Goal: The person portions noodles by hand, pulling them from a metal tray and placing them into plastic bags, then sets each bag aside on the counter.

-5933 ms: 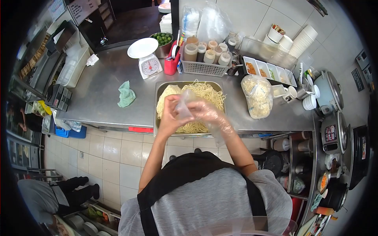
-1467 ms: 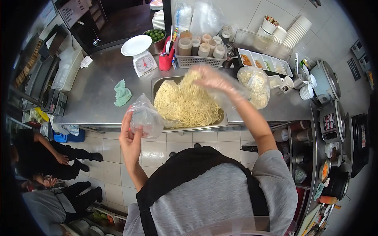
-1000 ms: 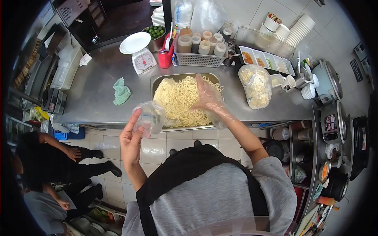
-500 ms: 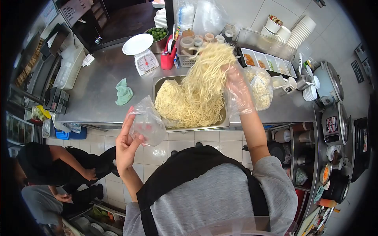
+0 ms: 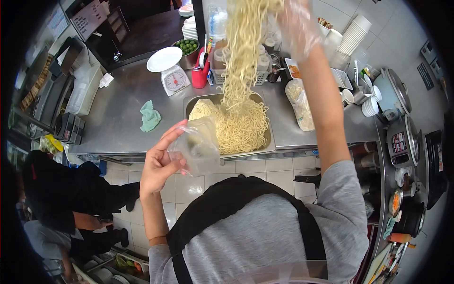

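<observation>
My left hand [image 5: 163,158] pinches a clear plastic bag [image 5: 197,147] between thumb and fingers, in front of the metal tray [image 5: 274,142]. The bag hangs with its mouth toward me and overlaps the tray's left front. My right hand [image 5: 298,28], covered by a clear plastic glove, is raised high with a long bunch of noodles [image 5: 243,52] in its grip. The strands trail down to the noodle pile [image 5: 243,130] in the tray. The top of the lifted bunch is cut off by the upper edge.
A kitchen scale [image 5: 175,80] and a green cloth [image 5: 150,116] sit left on the steel counter [image 5: 118,94]. Behind the tray stands a basket of bottles [image 5: 218,75]. A bag of noodles [image 5: 300,106] lies at right. Two people [image 5: 71,189] are at lower left.
My right hand has risen with the noodles, drawing them into a long hanging strand. My left hand and the plastic bag have shifted slightly right, over the tray's front corner.
</observation>
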{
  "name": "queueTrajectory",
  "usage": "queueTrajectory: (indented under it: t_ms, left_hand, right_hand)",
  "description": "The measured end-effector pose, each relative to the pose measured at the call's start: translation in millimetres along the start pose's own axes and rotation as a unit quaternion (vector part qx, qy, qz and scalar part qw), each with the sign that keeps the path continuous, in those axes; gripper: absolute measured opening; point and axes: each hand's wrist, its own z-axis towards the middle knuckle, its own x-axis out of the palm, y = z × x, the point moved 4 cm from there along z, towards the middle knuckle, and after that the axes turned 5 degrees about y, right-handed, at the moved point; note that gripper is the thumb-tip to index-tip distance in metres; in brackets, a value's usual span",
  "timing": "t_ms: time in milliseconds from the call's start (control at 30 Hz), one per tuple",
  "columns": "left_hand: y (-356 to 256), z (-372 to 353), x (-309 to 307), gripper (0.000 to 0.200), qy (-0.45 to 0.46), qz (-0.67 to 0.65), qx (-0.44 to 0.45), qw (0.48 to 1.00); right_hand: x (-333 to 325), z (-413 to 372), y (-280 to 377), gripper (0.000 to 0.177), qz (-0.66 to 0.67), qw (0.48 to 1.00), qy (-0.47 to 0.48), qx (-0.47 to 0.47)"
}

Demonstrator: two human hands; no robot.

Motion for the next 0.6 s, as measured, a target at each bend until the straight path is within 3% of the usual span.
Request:
queueTrajectory:
  t_ms: [433,600]
  left_hand:
    - [-29.2,49.6,18.1,0.064,0.065,0.059,-0.025,0.996]
    - [-32.6,50.1,-3.9,0.055,0.028,0.074,-0.03,0.996]
  right_hand:
    - [9.0,11.5,18.7,0.043,-0.091,0.996,0.005,-0.002]
    - [6.2,2.0,2.7,0.042,-0.11,0.994,0.003,0.022]
